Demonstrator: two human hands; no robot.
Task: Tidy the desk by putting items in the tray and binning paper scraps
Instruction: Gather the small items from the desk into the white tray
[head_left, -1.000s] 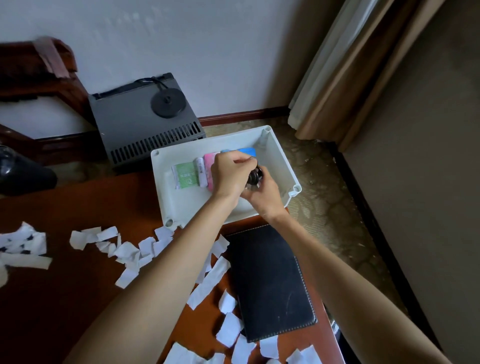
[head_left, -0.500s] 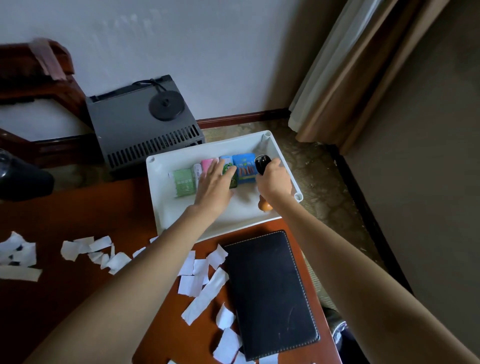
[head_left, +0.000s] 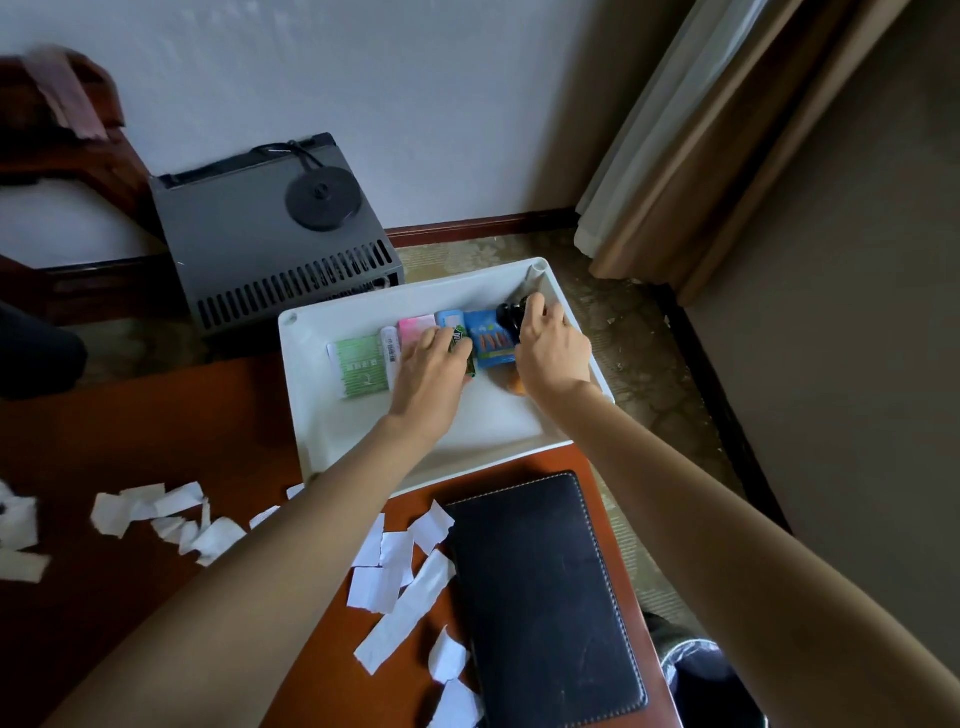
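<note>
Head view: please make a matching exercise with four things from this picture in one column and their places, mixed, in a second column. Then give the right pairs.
1. green packet
2. black notebook
3. paper scraps
4. grey box

a. on the floor by the wall
b. inside the tray
c. scattered on the desk
d. flat on the desk, in front of the tray

Pairs: 1-b, 2-d, 3-c, 4-a.
</note>
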